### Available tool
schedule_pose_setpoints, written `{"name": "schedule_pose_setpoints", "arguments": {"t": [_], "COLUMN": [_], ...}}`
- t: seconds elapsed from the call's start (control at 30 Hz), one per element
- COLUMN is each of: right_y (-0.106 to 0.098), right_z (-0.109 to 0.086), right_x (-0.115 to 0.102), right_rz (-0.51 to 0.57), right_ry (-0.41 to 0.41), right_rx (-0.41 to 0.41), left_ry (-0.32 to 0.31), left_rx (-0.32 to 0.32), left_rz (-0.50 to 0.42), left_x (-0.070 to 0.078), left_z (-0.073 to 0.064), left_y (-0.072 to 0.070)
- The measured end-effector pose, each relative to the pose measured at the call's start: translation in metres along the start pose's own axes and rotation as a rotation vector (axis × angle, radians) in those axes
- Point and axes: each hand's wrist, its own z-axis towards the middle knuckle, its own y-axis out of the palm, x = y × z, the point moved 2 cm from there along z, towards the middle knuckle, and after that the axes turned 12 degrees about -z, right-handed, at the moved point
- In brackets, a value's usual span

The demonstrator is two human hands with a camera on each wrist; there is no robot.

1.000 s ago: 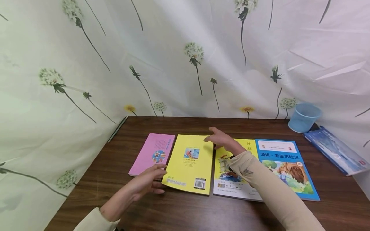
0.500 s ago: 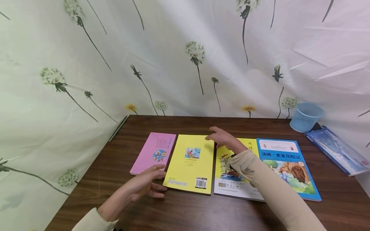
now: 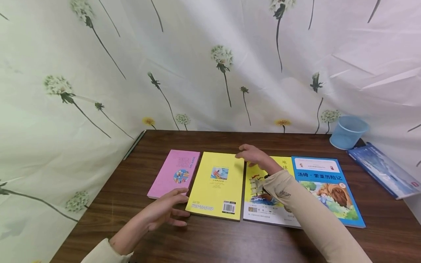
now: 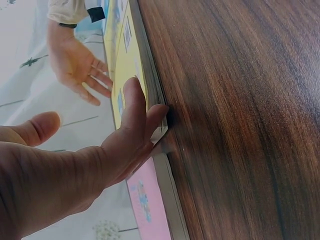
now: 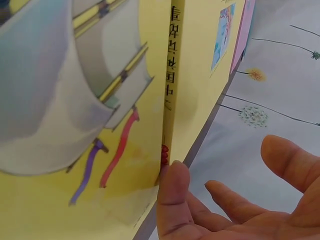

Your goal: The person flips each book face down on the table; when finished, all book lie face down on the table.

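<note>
at the near left corner of a flat yellow paperback with a small picture and a barcode (image 3: 215,197): left hand (image 3: 166,209), fingers extended and loosely spread, gripping nothing; contact too close to call. far right corner of the same book: right hand (image 3: 254,156), fingers apart, also holding nothing, one fingertip right by the spine. book lies barcode up between a pink paperback with a round cartoon (image 3: 167,175) and a yellow-and-white book with a sailing ship (image 3: 260,199), narrow gap either side.

step looks like squaring the row. best done, i judge: nudge both corners together, lest the book pivot; fingertips low on the edges, so the cover stays down. glossy neighbours probably slide easily; brush none. blue-bordered storybook (image 3: 319,176) beyond gives a line for the near edge along the dark brown wood-grain table (image 3: 210,241).
</note>
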Motion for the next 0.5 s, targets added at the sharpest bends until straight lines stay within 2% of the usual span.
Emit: {"name": "schedule_pose_setpoints", "arguments": {"t": [0.5], "right_y": [-0.0028], "right_z": [-0.0037], "right_x": [0.0086], "right_rz": [-0.001], "right_ry": [0.022], "right_rx": [0.02], "left_ry": [-0.004], "left_rx": [0.004], "left_rz": [-0.011], "left_x": [0.0009], "left_z": [-0.0003], "left_y": [0.0023]}}
